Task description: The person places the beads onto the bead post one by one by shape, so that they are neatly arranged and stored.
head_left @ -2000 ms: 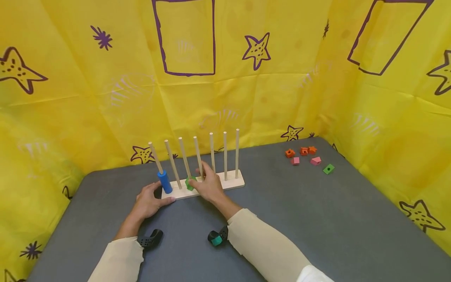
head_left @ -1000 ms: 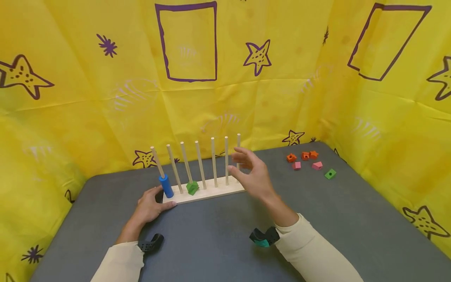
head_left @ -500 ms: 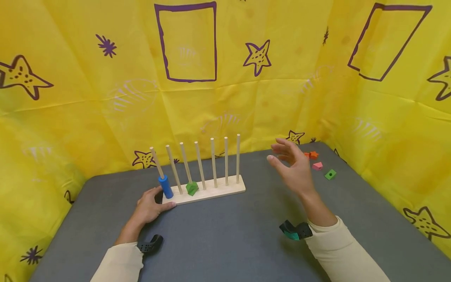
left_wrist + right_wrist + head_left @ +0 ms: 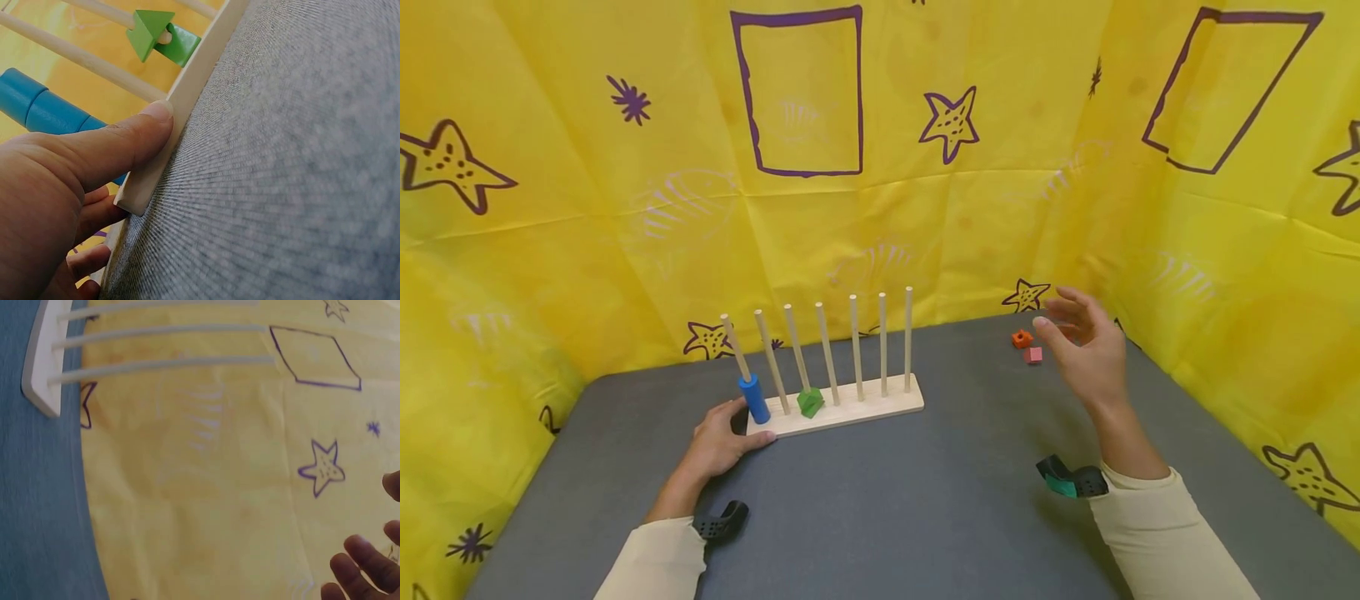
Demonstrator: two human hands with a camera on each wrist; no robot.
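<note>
A pale wooden peg board (image 4: 868,402) with a row of upright rods stands at the table's left middle. My left hand (image 4: 718,437) holds its left end, thumb along the front edge and fingers around behind it. Stacked blue cylinders (image 4: 754,399) sit on the leftmost rod, and green blocks (image 4: 810,402) on the third. The left wrist view shows a triangular green block (image 4: 145,34) over another green one. Off to the right, my right hand (image 4: 1088,358) is raised over the table with nothing in it, thumb and fingers spread apart.
Just left of the right hand, an orange block (image 4: 1022,339) and a pink block (image 4: 1033,356) lie on the grey table (image 4: 887,517). Other loose blocks are hidden behind that hand. Yellow patterned cloth (image 4: 887,208) rises along the back and sides.
My right hand has let go of the green block on the third rod and swung right, to the loose blocks. The left hand keeps its hold on the board.
</note>
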